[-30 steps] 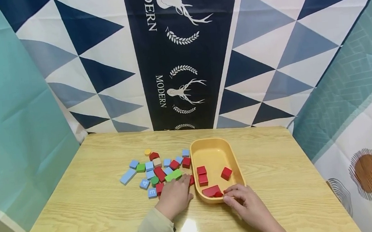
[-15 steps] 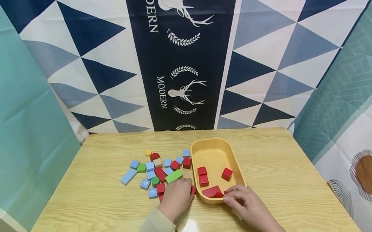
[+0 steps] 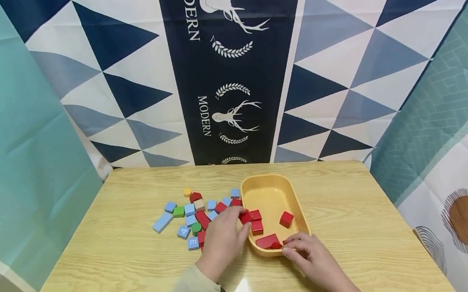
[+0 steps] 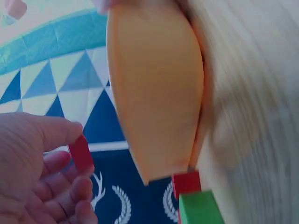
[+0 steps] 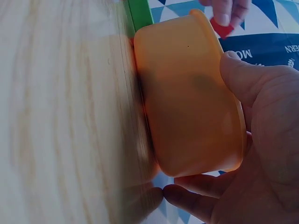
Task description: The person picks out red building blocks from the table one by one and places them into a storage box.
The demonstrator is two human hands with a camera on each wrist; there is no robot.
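My left hand (image 3: 222, 246) pinches a small red block (image 3: 245, 217) above the left rim of the yellow plastic bin (image 3: 266, 194). In the left wrist view that red block (image 4: 81, 155) sits between thumb and fingertips, clear of the bin's wall (image 4: 156, 93). At the bin's near right corner, my right hand (image 3: 319, 264) holds the rim. The right wrist view shows its thumb (image 5: 243, 70) on the rim. Inside the bin lie several red pieces, among them a red cube (image 3: 286, 219) and a larger red block (image 3: 267, 242).
Left of the bin, loose blocks lie spread on the wooden table (image 3: 114, 261): blue ones such as a long blue block (image 3: 163, 222), a green cylinder (image 3: 196, 227), a yellow disc (image 3: 187, 192) and several red blocks. A patterned cloth (image 3: 134, 80) hangs behind the table.
My left hand reached down among the blocks beside the bin, took a red block and lifted it over the left rim. The right hand stays at the bin's corner.
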